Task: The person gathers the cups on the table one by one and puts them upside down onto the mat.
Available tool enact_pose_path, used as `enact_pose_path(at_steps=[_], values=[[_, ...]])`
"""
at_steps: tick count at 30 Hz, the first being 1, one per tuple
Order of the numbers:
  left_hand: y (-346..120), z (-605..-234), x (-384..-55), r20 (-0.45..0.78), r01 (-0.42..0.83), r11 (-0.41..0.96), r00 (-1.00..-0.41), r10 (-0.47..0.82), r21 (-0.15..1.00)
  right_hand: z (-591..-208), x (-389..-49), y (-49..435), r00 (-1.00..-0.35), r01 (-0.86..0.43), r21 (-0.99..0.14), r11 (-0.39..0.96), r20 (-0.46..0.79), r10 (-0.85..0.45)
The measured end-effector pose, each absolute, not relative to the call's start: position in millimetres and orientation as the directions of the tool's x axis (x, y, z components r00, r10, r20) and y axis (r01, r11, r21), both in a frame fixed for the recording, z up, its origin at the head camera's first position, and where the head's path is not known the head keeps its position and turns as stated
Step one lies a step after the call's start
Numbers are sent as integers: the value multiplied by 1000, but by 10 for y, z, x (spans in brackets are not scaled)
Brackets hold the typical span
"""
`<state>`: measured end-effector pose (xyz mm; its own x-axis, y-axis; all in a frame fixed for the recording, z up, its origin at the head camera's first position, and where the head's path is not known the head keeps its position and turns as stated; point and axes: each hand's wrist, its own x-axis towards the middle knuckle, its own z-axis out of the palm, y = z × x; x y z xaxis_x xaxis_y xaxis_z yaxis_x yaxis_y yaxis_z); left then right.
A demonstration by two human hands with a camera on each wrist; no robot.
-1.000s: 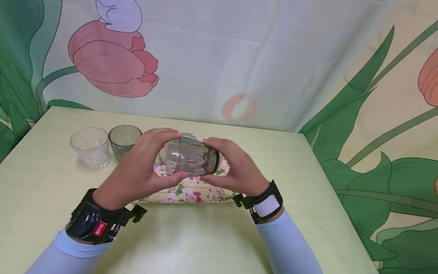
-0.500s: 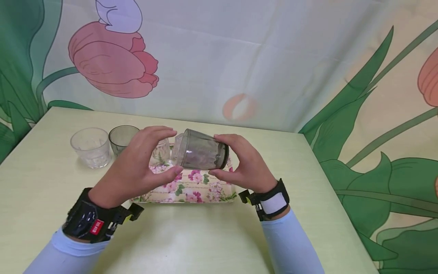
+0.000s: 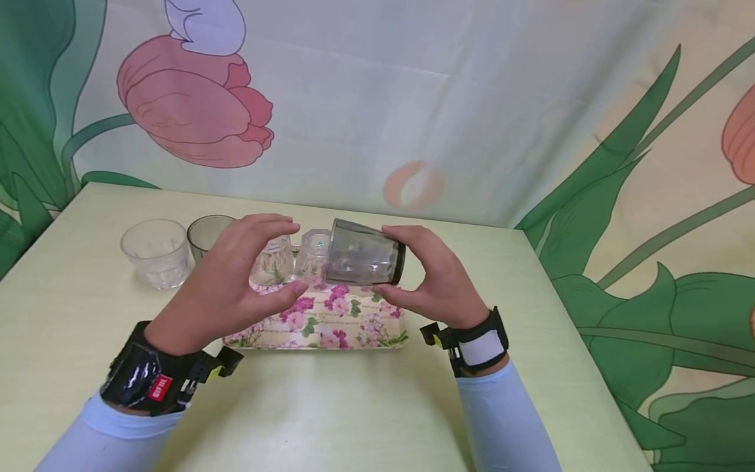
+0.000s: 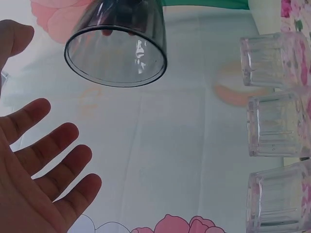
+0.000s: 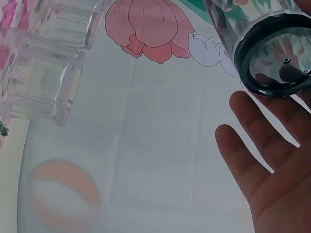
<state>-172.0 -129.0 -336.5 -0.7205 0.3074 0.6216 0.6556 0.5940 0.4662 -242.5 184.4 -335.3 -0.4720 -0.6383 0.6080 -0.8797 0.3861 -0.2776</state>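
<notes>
In the head view, my right hand (image 3: 433,278) grips a smoky grey drinking glass (image 3: 360,255) near its thick base. The glass lies sideways in the air above the floral tray (image 3: 330,328), its mouth towards the left. Thumb and fingers of my left hand (image 3: 221,288) are spread apart, with a gap between them and that glass. The left wrist view shows the glass's round rim (image 4: 116,85) away from the loose left fingers (image 4: 73,158). In the right wrist view the dark base (image 5: 277,87) sits against the right fingertips.
Clear faceted glasses (image 3: 274,259) stand upside down along the tray's back; three (image 4: 272,124) show in the left wrist view. Left of the tray, a clear glass (image 3: 156,255) and a smoky glass (image 3: 206,233) stand upright. A printed curtain (image 3: 354,111) hangs behind.
My right hand has carried the smoky glass to the right. The left hand, earlier around its mouth end, has drawn back to the left, uncovering clear glasses on the tray.
</notes>
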Motion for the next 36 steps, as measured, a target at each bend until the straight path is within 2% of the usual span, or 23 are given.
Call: enact_pose_path(at_steps=[11, 19, 27, 36], values=[[-1293, -3364, -1716, 621, 654, 600, -721, 308, 461, -3327, -2400, 1865, -498, -864, -275, 422, 591, -635], [-1298, -3382, -1732, 629, 660, 597, -713, 308, 456, -3361, -2433, 1861, -487, -872, -284, 399, 589, -645], [-1290, -3377, -1725, 614, 641, 615, -729, 302, 459, -3486, -2477, 1802, -568, -822, -359, 443, 460, -682], [-1302, -3386, -1732, 614, 639, 627, -728, 305, 446, -3532, -2483, 1744, -607, -792, -366, 489, 378, -699]])
